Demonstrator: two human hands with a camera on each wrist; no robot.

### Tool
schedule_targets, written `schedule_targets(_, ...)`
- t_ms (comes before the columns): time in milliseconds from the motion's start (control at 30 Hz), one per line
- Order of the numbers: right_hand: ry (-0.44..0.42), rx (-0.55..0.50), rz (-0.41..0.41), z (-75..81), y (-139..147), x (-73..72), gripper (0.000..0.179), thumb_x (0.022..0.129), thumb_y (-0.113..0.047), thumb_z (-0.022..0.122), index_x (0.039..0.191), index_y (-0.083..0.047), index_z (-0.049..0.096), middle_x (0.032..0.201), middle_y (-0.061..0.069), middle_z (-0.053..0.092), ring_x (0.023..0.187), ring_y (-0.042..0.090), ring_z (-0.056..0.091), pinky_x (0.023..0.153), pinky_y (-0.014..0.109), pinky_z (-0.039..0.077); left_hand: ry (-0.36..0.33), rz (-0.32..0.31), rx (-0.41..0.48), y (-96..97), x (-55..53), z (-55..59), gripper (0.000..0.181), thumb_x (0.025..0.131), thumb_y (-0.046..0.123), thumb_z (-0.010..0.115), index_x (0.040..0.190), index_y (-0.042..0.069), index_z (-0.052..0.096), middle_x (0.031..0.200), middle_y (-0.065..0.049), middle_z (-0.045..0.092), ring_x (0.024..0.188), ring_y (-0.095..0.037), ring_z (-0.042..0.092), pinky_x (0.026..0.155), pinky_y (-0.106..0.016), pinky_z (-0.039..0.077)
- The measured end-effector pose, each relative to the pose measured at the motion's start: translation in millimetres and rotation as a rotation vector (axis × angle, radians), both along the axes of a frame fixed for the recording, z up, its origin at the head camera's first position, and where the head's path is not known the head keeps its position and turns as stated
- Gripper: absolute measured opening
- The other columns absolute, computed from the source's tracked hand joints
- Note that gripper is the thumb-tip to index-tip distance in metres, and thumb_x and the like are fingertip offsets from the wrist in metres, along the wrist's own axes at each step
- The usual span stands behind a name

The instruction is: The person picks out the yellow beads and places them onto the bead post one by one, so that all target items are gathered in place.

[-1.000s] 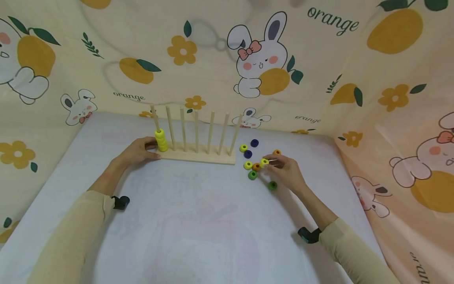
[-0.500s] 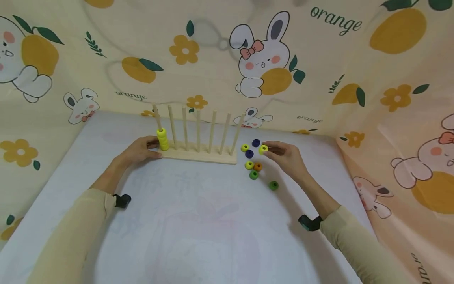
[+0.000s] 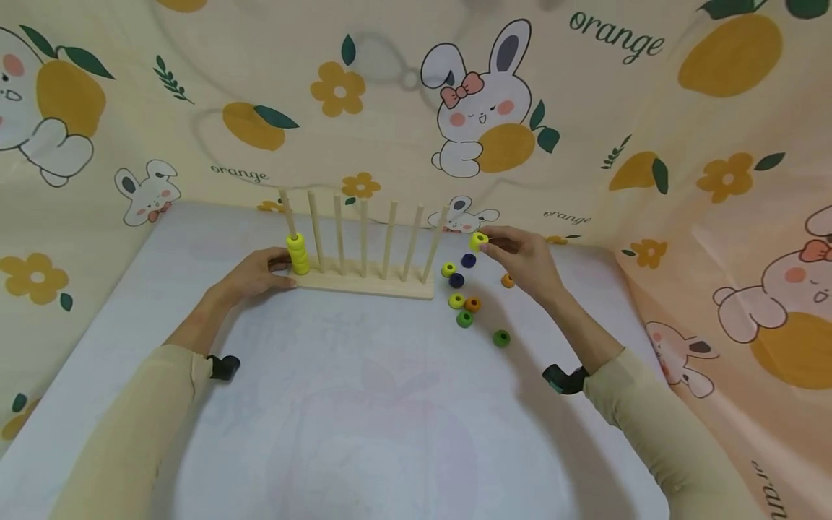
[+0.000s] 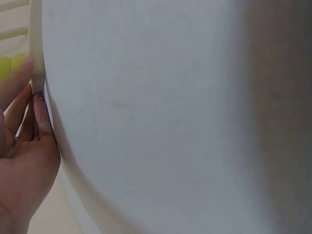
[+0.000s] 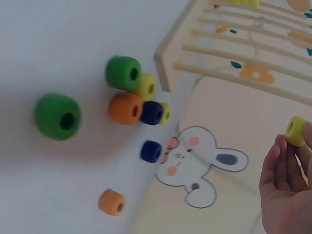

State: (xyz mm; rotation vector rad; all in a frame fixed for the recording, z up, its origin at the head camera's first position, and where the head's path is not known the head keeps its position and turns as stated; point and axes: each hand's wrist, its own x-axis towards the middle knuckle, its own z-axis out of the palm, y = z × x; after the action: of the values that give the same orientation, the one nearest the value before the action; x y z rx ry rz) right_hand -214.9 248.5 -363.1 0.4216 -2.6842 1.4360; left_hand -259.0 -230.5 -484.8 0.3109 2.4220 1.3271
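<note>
Yellow bead (image 3: 477,243), hole (image 3: 481,239) upward, rack (image 3: 364,286) crosswise

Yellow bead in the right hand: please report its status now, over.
Left hand holds left end of rack. Right hand pinches yellow bead in the air, off rack. Loose beads lie beside the rack's right end.

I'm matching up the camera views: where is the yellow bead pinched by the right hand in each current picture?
Head: yellow bead, right of centre, pinched by the right hand.
Left wrist: not in it; the stacked yellow beads at the left edge are others.
Right wrist: near the right edge, just below mid-height.
Shared landmark: the wooden rack, part of which shows in all three.
</note>
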Motion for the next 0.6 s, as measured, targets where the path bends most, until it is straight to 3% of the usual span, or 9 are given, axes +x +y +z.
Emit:
schedule_targets(167,0.039,0.025,-0.010,11.6,-5.7,-5.9,0.031,0.092,-0.019,0.072,0.123,-0.012,0.071,0.111,0.005,0.071,0.091,0.016,0.069,0.080,0.020,0.058,-0.008,0.002,0.004,0.5,0.6,1.3,0.070,0.088,0.007,0.075,0.146,-0.008,0.038,0.148,-0.027,0.042,0.139,-0.041,0.039,0.118,-0.049,0.029)
schedule_targets(600,0.108,0.044,0.031,42.1,-21.9,-21.5,0.032,0.092,-0.017,0.072,0.123,-0.010,0.071,0.111,0.010,0.072,0.093,0.019,0.069,0.081,0.018,0.056,-0.013,0.012,-0.020,1.4,-1.1,2.4,0.072,0.087,0.008,0.076,0.146,-0.009,0.038,0.147,-0.028,0.043,0.137,-0.042,0.040,0.117,-0.050,0.030)
